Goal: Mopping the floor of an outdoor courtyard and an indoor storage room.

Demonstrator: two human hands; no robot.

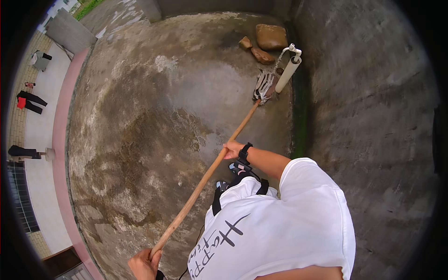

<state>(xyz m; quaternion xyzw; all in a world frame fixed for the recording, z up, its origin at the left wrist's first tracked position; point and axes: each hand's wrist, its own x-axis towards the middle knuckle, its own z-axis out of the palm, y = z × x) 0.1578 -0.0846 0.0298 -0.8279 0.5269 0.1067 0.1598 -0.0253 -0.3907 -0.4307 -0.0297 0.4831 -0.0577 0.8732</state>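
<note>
A long wooden mop handle [196, 192] slants across the view. My right hand [232, 149], with a black band on its wrist, grips it around the middle. My left hand [144, 263] is closed around its upper end at the bottom of the view. The mop's grey and white cloth strip head [264, 85] rests on the wet concrete floor, beside the foot of a pale standpipe [288, 74]. Water runs from the white tap [292, 48] on top, falling close to the mop head.
Large brown stones [271, 36] lie behind the tap. A concrete wall [367, 122] rises at the right, with a green mossy strip at its base. Along the left runs a pink-edged ledge [61, 140], with clothes [32, 101] hanging beyond it. My shoes [241, 168] are near the handle.
</note>
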